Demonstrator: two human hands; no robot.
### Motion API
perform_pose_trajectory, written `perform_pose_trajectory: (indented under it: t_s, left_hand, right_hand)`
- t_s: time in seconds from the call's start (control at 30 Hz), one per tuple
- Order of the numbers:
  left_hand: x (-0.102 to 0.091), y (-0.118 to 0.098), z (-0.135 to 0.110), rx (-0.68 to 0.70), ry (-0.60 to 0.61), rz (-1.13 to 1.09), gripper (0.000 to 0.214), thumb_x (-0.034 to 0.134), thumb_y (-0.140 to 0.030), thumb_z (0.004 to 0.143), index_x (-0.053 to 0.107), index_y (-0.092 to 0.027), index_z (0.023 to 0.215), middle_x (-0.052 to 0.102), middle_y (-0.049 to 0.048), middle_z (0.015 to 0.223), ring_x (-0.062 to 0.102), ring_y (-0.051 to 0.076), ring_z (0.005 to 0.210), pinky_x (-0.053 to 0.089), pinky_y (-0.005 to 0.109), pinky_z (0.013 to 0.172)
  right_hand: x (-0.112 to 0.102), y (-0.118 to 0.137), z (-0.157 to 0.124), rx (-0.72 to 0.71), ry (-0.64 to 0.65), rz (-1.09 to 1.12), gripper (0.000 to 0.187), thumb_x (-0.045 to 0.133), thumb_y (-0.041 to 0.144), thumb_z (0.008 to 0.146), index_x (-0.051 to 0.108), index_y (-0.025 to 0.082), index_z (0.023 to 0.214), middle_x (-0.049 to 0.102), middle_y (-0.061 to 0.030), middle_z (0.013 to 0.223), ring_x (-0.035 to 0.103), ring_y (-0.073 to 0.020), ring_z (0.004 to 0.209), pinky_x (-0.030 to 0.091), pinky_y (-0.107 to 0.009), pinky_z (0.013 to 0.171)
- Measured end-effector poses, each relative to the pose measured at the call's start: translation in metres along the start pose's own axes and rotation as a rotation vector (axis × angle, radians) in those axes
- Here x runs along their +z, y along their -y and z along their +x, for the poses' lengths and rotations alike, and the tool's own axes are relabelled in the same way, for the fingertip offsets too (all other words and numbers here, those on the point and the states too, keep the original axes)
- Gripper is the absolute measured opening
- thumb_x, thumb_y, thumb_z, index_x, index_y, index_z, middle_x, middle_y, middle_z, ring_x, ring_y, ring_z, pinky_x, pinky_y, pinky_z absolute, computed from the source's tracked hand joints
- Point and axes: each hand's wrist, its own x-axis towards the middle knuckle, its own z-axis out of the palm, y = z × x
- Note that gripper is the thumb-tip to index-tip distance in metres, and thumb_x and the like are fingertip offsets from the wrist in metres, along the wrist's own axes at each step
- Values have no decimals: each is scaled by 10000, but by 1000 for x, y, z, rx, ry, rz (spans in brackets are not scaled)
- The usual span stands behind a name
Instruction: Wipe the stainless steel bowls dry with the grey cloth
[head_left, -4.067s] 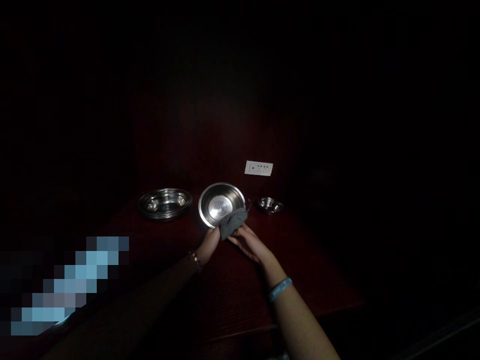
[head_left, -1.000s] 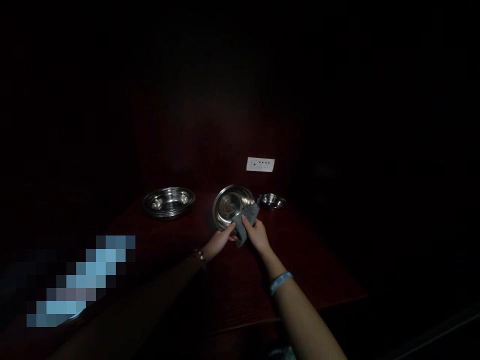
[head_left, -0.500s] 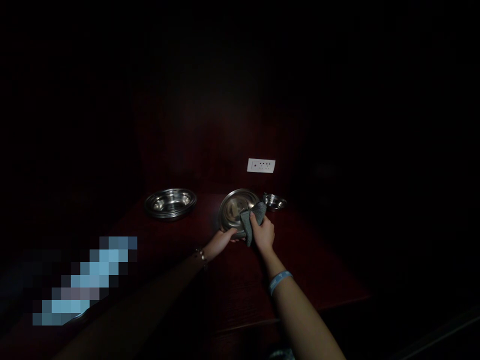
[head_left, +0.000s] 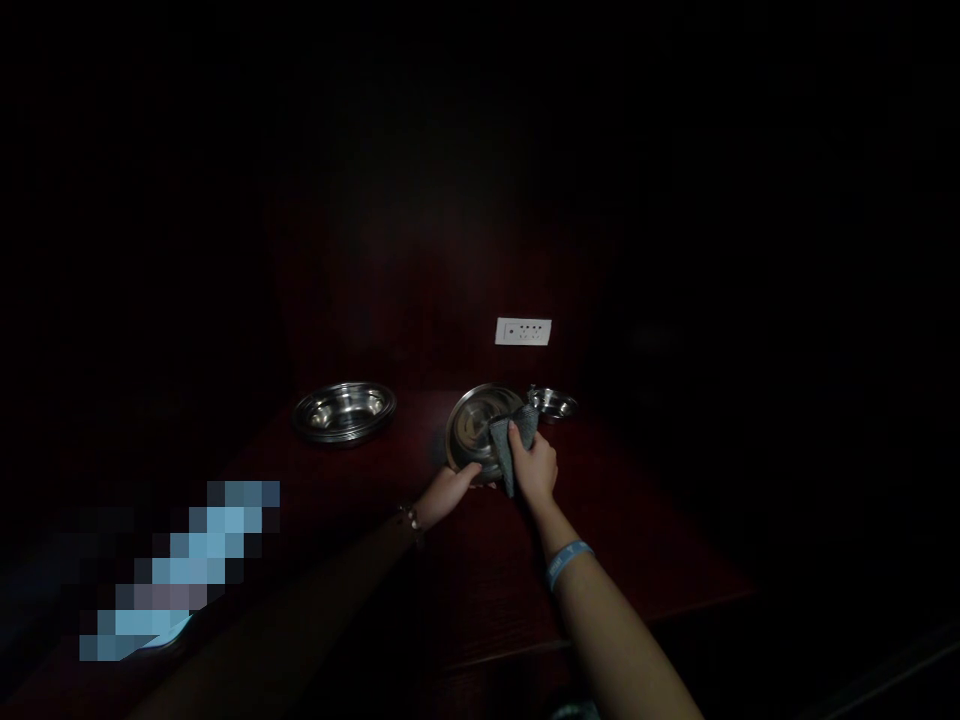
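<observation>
A round, shiny metal basin (head_left: 471,425) is tilted up above the dark red table, its inside facing me. My left hand (head_left: 445,493) grips its lower rim, thumb on the inner side and fingers underneath. On the basin's right side, a grey-green cloth (head_left: 505,450) is pinched in my right hand (head_left: 535,468) and pressed against the metal. The cloth covers part of the basin's inside and rim.
Stacked metal basins (head_left: 345,413) stand on the table (head_left: 645,540) to the left. A smaller metal bowl (head_left: 556,404) sits behind my right hand. A white socket plate (head_left: 523,331) is on the back wall. A pixelated bright patch (head_left: 191,565) lies at lower left.
The basin has turned slightly in my left hand, and both hands appear a little further right and lower. My right hand keeps hold of the cloth against the basin.
</observation>
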Motion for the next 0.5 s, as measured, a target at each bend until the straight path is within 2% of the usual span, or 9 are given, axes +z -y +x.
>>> perform_pose_trajectory:
  t_s: [0.23,0.33,0.5]
  left_hand:
    - [0,-3,-1,0,33,38,308,608,-451,784,712,-162,755,770,64,730,726,240,754,566,374,848]
    - [1,-6,-2,2,21,13,337,623,-480,796,712,-158,752,775,74,756,736,249,780,561,383,872]
    - [4,-15,-3,-38,-54,-66,350,638,-448,813,737,-124,901,803,103,892,755,244,828,568,368,843]
  right_hand:
    - [-1,0,1,10,1,10,558,473,666,896,768,214,1037,782,-114,974,721,-261,877,493,-309,730]
    - [1,-5,5,27,56,28,573,482,677,878,781,191,935,778,-117,879,714,-261,810,468,-302,670]
    - [8,-14,9,4,105,124,561,519,659,850,746,166,710,746,-104,715,694,-236,696,427,-277,586]
